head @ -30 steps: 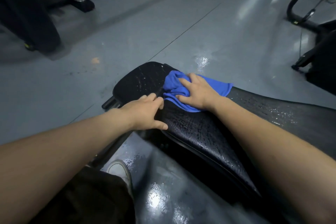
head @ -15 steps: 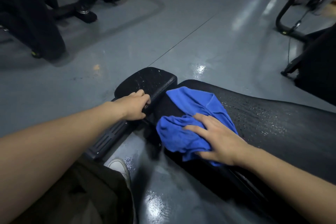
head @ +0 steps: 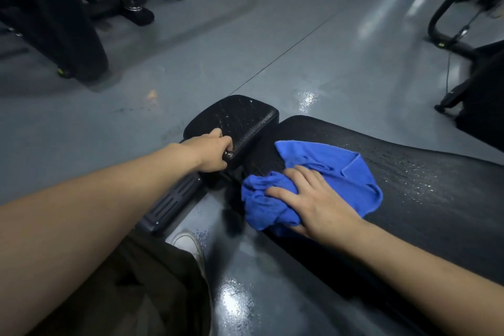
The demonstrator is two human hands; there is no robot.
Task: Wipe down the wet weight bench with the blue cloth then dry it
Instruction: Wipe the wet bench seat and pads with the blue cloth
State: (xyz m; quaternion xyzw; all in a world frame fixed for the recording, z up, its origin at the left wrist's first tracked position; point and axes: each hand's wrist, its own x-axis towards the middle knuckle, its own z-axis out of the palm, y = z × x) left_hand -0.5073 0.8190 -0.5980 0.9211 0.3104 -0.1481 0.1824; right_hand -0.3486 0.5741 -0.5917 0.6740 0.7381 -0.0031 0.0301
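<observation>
Now right hand (head: pixel 319 204), fingers spread, has dragged blue cloth (head: pixel 321 172) nearer; left hand (head: pixel 211 151) still grips seat pad (head: pixel 240 120).

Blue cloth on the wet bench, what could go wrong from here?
1. The blue cloth is bunched under the right hand at the pad's near edge, so it may smear water instead of lifting it.
2. Droplets on the long pad and the small seat pad could get missed.
3. The floor by the shoe looks wet, a possible slip.

Gym, padded weight bench (head: pixel 409 172), exercise machines (head: pixel 54 22), grey floor (head: pixel 245 49)
</observation>
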